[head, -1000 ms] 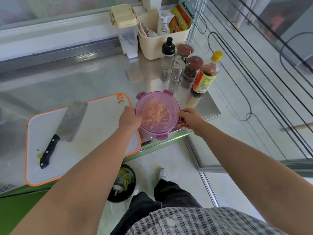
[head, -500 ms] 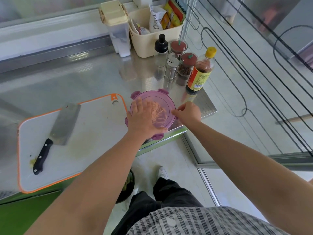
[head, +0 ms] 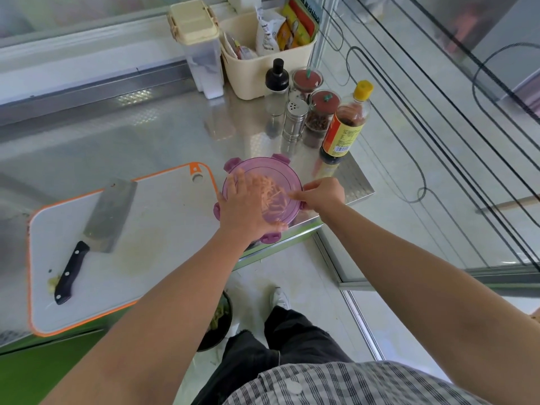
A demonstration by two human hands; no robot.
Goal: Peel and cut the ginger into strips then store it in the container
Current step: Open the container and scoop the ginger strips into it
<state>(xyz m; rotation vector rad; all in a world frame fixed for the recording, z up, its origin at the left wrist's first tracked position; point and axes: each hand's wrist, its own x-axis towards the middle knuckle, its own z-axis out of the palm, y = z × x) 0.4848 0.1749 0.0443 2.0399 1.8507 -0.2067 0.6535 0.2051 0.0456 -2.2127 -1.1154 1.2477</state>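
Note:
A round container with a translucent purple lid stands on the steel counter near its front right corner. Pale ginger strips show through the lid. My left hand lies flat on the lid's left half, fingers straight, pressing down. At the lid's right rim, my right hand has its fingers curled and pinches the edge by the side clip, one finger reaching onto the lid.
A white cutting board with an orange rim lies to the left, with a cleaver and ginger scraps on it. A sauce bottle, shaker, spice jars and cream basket stand behind the container. A waste bin sits on the floor below.
My left hand moved from the container's left side onto the top of the lid and flattened there. My right hand stayed at the right rim, shifting slightly inward.

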